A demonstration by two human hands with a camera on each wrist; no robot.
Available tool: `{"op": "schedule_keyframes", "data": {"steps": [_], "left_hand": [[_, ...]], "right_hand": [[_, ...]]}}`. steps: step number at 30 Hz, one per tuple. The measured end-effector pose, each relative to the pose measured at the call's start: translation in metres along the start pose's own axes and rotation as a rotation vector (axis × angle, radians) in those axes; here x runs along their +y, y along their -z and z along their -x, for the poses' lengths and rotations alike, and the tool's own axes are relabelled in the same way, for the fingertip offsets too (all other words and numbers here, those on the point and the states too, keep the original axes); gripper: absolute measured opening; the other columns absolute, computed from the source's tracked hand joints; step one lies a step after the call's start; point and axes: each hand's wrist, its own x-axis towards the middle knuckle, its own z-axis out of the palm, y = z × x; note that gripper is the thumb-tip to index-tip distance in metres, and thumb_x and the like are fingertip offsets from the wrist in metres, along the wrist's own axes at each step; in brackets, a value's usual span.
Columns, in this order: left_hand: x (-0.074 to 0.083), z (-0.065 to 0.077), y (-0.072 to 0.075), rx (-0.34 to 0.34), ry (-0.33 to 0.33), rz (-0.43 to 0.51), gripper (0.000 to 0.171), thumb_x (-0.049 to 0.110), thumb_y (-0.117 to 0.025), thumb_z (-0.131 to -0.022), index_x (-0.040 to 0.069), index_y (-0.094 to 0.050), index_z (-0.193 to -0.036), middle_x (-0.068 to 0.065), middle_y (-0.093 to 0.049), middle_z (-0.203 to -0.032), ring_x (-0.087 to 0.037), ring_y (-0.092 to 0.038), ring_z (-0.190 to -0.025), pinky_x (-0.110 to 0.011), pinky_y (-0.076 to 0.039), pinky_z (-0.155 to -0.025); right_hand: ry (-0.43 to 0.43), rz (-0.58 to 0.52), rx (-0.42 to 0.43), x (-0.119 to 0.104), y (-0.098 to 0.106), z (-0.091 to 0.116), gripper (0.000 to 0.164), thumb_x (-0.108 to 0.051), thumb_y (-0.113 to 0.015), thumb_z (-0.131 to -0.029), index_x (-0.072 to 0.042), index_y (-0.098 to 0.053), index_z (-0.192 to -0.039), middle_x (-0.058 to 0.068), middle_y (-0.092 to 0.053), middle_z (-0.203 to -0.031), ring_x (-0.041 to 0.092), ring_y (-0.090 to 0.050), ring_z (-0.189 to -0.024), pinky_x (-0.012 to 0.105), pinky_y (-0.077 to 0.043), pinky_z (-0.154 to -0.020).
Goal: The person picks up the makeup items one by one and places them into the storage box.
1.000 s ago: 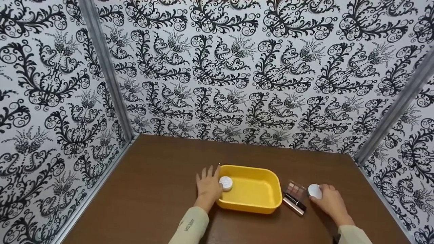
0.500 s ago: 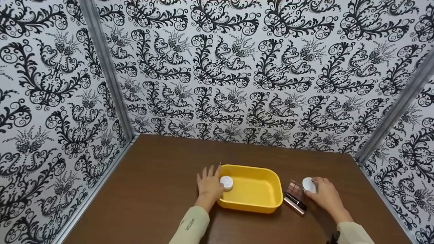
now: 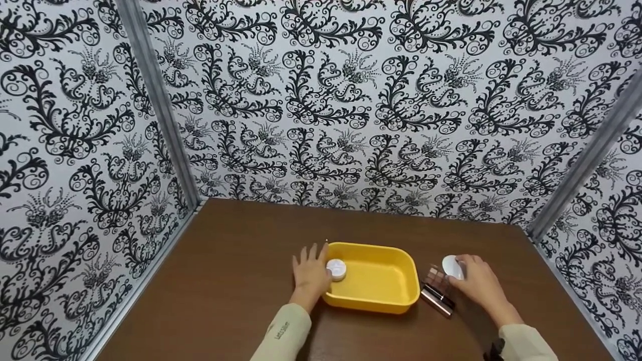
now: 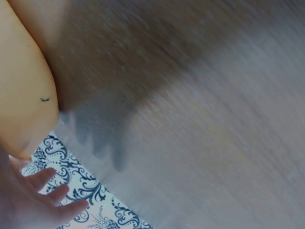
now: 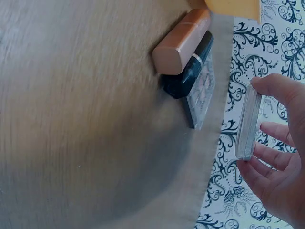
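My left hand (image 3: pixel 309 273) rests at the left rim of a yellow plastic tray (image 3: pixel 376 286), fingers straight and spread, thumb by the rim. Inside the tray, against that side, lies a white round container (image 3: pixel 337 269). My right hand (image 3: pixel 480 281) pinches a white round compact (image 3: pixel 453 267) by its edge, above the table to the right of the tray. The right wrist view shows the compact (image 5: pixel 248 125) edge-on between thumb and fingertips. Below it lie an eyeshadow palette (image 5: pixel 204 90), a black tube (image 5: pixel 190 71) and a rose-gold tube (image 5: pixel 178 45), side by side.
A brown wooden table (image 3: pixel 225 281) bears everything. Patterned black-and-white walls (image 3: pixel 331 125) stand behind it and at both sides, with grey strips (image 3: pixel 160 100) at the corners. The palette and tubes lie close to the tray's right side.
My right hand has lifted the compact and brought it a little left and away from me, toward the palette. The left hand has stayed at the tray's rim.
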Motion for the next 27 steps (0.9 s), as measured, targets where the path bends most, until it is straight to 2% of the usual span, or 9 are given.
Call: {"op": "schedule_keyframes", "data": {"steps": [10, 27], "left_hand": [[0.0, 0.002, 0.003, -0.005, 0.008, 0.041, 0.064, 0.033, -0.06, -0.096, 0.025, -0.036, -0.155, -0.009, -0.041, -0.157, -0.037, -0.034, -0.146, -0.062, -0.029, -0.117], [0.001, 0.001, 0.003, -0.015, 0.013, 0.017, 0.064, 0.034, -0.058, -0.097, 0.026, -0.034, -0.156, -0.009, -0.04, -0.158, -0.036, -0.034, -0.146, -0.061, -0.029, -0.118]], "right_hand": [[0.028, 0.02, 0.0, -0.017, 0.003, -0.003, 0.065, -0.025, -0.08, -0.078, 0.013, -0.057, -0.125, 0.034, -0.058, -0.123, 0.051, -0.056, -0.111, 0.064, -0.048, -0.092], [0.062, 0.032, -0.023, -0.053, -0.001, -0.009, 0.072, -0.028, -0.082, -0.078, 0.013, -0.056, -0.131, 0.033, -0.057, -0.129, 0.051, -0.055, -0.116, 0.064, -0.047, -0.098]]}}
